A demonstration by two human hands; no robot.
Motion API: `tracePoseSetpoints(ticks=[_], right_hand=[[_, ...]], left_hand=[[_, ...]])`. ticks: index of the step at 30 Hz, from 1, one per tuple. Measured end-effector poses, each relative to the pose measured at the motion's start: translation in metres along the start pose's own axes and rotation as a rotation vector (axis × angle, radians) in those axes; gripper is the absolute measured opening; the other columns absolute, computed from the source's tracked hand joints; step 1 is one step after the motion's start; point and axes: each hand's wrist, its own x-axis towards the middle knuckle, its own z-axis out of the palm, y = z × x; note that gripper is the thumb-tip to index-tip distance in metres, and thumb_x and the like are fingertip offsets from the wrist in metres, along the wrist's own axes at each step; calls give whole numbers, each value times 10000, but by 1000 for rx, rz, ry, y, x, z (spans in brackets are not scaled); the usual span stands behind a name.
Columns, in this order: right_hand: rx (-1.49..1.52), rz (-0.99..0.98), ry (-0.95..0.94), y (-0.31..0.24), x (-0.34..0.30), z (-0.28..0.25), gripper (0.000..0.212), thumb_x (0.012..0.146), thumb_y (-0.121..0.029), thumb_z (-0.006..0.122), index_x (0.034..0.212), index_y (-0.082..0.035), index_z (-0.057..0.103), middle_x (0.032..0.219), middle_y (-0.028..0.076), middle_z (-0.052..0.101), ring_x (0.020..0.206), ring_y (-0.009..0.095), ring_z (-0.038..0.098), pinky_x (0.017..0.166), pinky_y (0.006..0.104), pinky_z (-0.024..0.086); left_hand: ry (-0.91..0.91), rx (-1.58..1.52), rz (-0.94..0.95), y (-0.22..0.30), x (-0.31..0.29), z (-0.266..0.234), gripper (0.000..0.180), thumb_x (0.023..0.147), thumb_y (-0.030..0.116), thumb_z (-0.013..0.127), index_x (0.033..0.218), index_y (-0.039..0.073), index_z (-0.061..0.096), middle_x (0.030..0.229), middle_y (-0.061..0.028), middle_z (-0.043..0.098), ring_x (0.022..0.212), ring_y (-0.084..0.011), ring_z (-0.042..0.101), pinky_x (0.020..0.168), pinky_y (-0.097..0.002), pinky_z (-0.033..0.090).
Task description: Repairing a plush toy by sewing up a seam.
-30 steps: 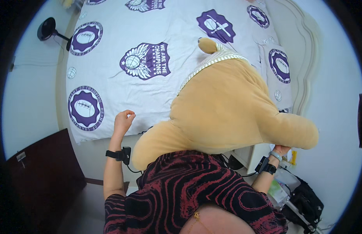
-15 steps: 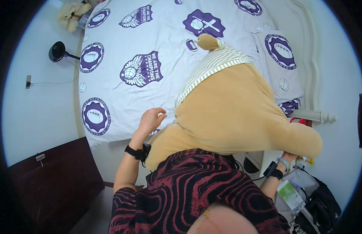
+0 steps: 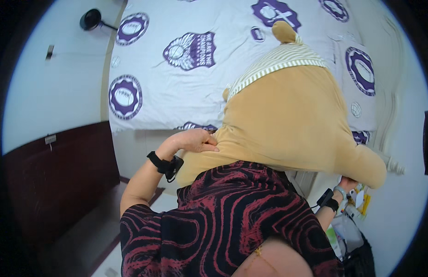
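A big tan plush toy (image 3: 283,120) in a striped shirt (image 3: 283,61) lies partly on the bed. Its legs reach back past the mattress edge toward my body. My left hand (image 3: 198,140) grips the top of its left-side leg, thumb and bent fingers pressed into the fabric. Under the right-side leg is my right hand (image 3: 347,183), curled against it from below, with its fingertips hidden by the plush. Each wrist wears a black strap with a small device.
The bed (image 3: 168,101) has a white sheet with purple sports prints. A dark red wooden board (image 3: 61,171) stands at left. A black lamp (image 3: 90,20) is at the far left. Bags (image 3: 357,244) and small items crowd the lower right, beside a pale carved bed frame (image 3: 385,111).
My left hand has come down from above the sheet onto the plush toy's leg and closed on it. The right hand stays under the other leg. The view has shifted.
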Motion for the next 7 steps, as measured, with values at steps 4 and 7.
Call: tracePoseSetpoints(ticks=[4, 7], right_hand=[[-23, 66, -44, 15, -14, 91, 556, 916, -387, 528, 1346, -40, 466, 1368, 152, 499, 1276, 317, 453, 1073, 521, 352], [-253, -5, -294, 36, 46, 89, 657, 880, -520, 530, 1359, -74, 465, 1386, 149, 483, 1274, 318, 456, 1079, 535, 338]], left_hand=[[139, -105, -13, 2, -42, 31, 381, 900, 400, 597, 794, 34, 577, 688, -158, 552, 652, -365, 527, 572, -405, 407], [258, -144, -74, 10, -67, 48, 359, 883, 378, 613, 789, 33, 580, 691, -156, 557, 669, -367, 544, 574, -408, 410]])
